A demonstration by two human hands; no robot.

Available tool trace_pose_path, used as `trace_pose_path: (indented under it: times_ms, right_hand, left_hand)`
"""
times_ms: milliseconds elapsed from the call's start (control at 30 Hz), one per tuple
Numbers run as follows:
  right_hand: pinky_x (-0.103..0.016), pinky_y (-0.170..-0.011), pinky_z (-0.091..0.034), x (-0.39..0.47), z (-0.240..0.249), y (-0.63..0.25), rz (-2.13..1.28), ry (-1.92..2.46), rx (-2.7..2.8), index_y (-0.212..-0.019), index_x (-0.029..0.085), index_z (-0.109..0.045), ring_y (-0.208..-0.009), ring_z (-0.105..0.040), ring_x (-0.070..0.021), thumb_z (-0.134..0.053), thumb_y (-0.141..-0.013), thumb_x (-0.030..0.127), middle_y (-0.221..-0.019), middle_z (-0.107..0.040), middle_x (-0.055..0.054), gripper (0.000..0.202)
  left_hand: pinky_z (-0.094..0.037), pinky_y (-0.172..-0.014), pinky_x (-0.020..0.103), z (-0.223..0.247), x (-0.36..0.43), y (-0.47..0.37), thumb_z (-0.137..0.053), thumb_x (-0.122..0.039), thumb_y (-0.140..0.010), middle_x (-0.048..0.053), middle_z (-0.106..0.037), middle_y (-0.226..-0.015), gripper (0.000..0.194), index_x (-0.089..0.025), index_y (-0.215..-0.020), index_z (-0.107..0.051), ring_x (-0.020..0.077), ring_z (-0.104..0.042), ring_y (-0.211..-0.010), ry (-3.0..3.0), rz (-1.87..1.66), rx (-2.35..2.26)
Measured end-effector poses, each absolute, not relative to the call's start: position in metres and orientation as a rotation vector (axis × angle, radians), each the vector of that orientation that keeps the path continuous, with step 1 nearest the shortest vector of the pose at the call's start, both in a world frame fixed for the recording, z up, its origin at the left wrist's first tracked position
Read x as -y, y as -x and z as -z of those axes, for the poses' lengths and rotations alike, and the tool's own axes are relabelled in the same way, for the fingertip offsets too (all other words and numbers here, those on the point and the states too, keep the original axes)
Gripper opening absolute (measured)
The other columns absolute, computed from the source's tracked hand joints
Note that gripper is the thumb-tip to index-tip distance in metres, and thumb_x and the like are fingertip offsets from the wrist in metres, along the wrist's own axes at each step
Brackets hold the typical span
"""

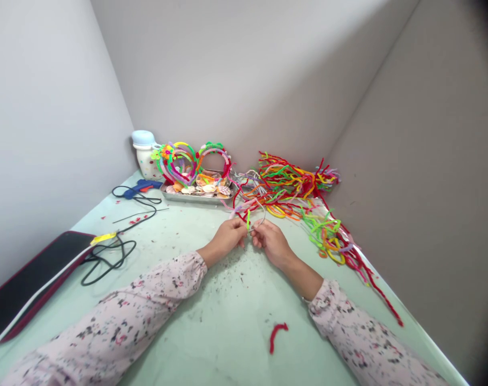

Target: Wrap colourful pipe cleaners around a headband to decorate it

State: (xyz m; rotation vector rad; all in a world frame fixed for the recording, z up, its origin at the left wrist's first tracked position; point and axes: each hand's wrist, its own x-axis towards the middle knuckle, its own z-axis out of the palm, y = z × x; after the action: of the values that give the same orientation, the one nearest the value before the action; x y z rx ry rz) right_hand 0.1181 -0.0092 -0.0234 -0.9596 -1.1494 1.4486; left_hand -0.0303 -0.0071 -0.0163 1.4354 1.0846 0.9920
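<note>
My left hand (pixel 229 237) and my right hand (pixel 272 241) nearly meet over the middle of the table, fingers closed in a pinch. Between the left fingertips a short yellow-green pipe cleaner (pixel 248 219) stands up. A thin pale grey-lilac pipe cleaner (pixel 263 212) curves up and over from the right fingertips. The two pieces come close together at the fingertips; whether they are joined is too small to tell. On the table nearer to me lies a short bent red pipe cleaner (pixel 273 338), apart from both hands.
A metal tray (pixel 195 199) of shells and colourful headbands (pixel 181 163) stands at the back, beside a white bottle (pixel 146 161). Left are a blue glue gun (pixel 141 187), black cord (pixel 107 262) and a dark flat device (pixel 30 279). Pipe cleaners (pixel 287 179) heap at back right.
</note>
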Motion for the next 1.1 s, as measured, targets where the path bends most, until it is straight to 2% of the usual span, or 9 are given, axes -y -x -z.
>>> trace_pose_path:
  times_ms: [200, 400, 633, 1100]
  right_hand:
    - [-0.019, -0.038, -0.030, 0.010, 0.021, -0.118, -1.466, 0.933, 1.082, -0.076, 0.018, -0.056, -0.043, -0.050, -0.0072, -0.062, -0.071, 0.030, -0.062, -0.061, 0.003, 0.014]
    - [-0.019, -0.037, -0.029, 0.010, 0.020, -0.118, -1.471, 0.913, 1.034, -0.075, 0.017, -0.057, -0.042, -0.049, -0.0072, -0.064, -0.070, 0.030, -0.062, -0.061, 0.002, 0.015]
    - [-0.018, -0.038, -0.030, 0.010, 0.021, -0.118, -1.474, 0.894, 1.019, -0.075, 0.017, -0.057, -0.042, -0.050, -0.0065, -0.063, -0.071, 0.028, -0.062, -0.061, 0.002, 0.013]
    - [-0.019, -0.038, -0.031, 0.008, 0.022, -0.118, -1.481, 0.890, 1.017, -0.075, 0.017, -0.058, -0.043, -0.050, -0.0069, -0.064, -0.071, 0.030, -0.062, -0.060, 0.002, 0.015]
  left_hand:
    - [-0.033, -0.042, 0.018, 0.013, 0.013, 0.029, -0.052, -0.022, -0.073, -0.006, -0.052, -0.055, 0.006, -0.015, -0.073, -0.052, 0.0060, -0.049, -0.042, -1.445, -1.041, -1.037]
    - [-0.036, -0.042, 0.017, 0.011, 0.018, 0.029, -0.058, -0.024, -0.073, -0.007, -0.052, -0.069, 0.018, -0.018, -0.086, -0.046, 0.0035, -0.049, -0.042, -1.382, -1.150, -0.939]
    - [-0.045, -0.048, 0.018, 0.019, 0.018, 0.026, -0.059, -0.027, -0.076, -0.001, -0.057, -0.083, 0.020, -0.017, -0.089, -0.048, 0.0052, -0.052, -0.056, -1.481, -1.187, -0.883]
    - [-0.042, -0.044, 0.017, 0.015, 0.020, 0.025, -0.060, -0.030, -0.077, 0.001, -0.060, -0.083, 0.020, -0.016, -0.090, -0.055, 0.0055, -0.049, -0.051, -1.554, -1.207, -1.016]
